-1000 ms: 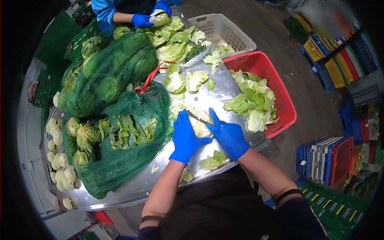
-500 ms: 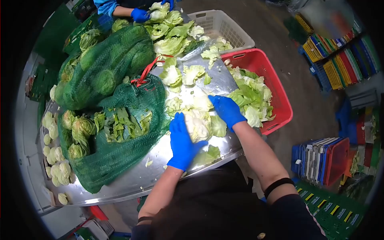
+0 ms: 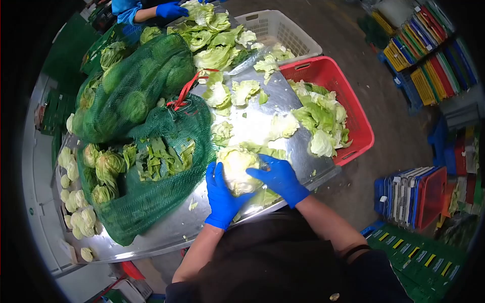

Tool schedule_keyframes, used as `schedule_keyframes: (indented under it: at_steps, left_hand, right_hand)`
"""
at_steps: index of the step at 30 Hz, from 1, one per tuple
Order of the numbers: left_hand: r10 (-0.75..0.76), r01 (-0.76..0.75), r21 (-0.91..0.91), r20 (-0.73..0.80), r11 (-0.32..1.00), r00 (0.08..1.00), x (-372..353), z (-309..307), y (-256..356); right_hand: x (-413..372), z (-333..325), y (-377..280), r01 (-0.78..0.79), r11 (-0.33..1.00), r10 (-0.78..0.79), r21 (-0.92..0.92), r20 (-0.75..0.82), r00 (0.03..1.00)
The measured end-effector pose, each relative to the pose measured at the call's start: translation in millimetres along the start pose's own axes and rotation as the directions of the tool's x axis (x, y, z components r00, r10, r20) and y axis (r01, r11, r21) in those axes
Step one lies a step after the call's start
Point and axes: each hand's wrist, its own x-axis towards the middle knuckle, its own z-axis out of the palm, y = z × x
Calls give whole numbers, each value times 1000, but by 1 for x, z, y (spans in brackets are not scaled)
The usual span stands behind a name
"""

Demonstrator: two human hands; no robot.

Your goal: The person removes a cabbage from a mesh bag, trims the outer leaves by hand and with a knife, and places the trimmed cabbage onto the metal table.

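A pale, stripped head of lettuce rests near the front edge of the metal table, between my two blue-gloved hands. My left hand cups its left and near side, thumb reaching along the bottom. From the right, my right hand presses its fingers against the head. Loose lettuce leaves lie just behind it and partly beneath my right hand. Left of my hands spreads an open green mesh bag holding several leafy heads and cut leaves.
A red crate of leaves stands at the table's right edge, a pale crate behind it. One full mesh bag lies at the back left. Across the table, a co-worker's gloved hand is beside a leaf pile.
My right hand has come back from the right onto the lettuce head. A loose leaf now lies farther right on the table. The co-worker's hand has shifted slightly left.
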Motion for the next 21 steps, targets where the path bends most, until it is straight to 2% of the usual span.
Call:
schedule_keyframes:
  at_steps: [2, 3, 4, 5, 8, 10, 14, 16, 19, 21]
  left_hand:
    - [116, -114, 159, -6, 981, 993, 2, -4, 4]
    - [115, -113, 159, -5, 981, 993, 4, -6, 5]
    - [86, -85, 79, -16, 993, 996, 7, -9, 4]
    - [57, -57, -2, -25, 998, 998, 10, -12, 4]
    - [-15, 16, -14, 41, 1000, 999, 21, -22, 2]
    - [-39, 39, 16, 21, 999, 999, 25, -18, -3]
    - [-37, 34, 80, 28, 996, 999, 24, -17, 9]
    - [-57, 52, 93, 41, 994, 998, 22, -14, 6]
    - [-92, 85, 102, 64, 991, 994, 23, -16, 5]
    - [-104, 97, 96, 76, 991, 992, 22, -18, 0]
  right_hand:
    - [0, 6, 3, 21, 999, -20, 40, -39, 999]
    - [1, 8, 6, 51, 996, -46, 70, -76, 996]
    - [3, 10, 10, 66, 984, -52, 167, -84, 995]
    - [2, 12, 14, 65, 984, -51, 167, -85, 995]
    - [-5, 9, -2, -23, 992, 25, 125, -14, 1000]
    - [-8, 8, -14, -14, 1000, 15, 22, -51, 999]
    - [-2, 9, -13, -81, 996, 83, 28, -57, 995]
    - [1, 14, -3, 2, 971, 27, 239, -118, 993]
    - [-1, 15, -4, 83, 983, -58, 166, -149, 987]
    - [-2, 13, -4, 68, 992, -54, 103, -131, 990]
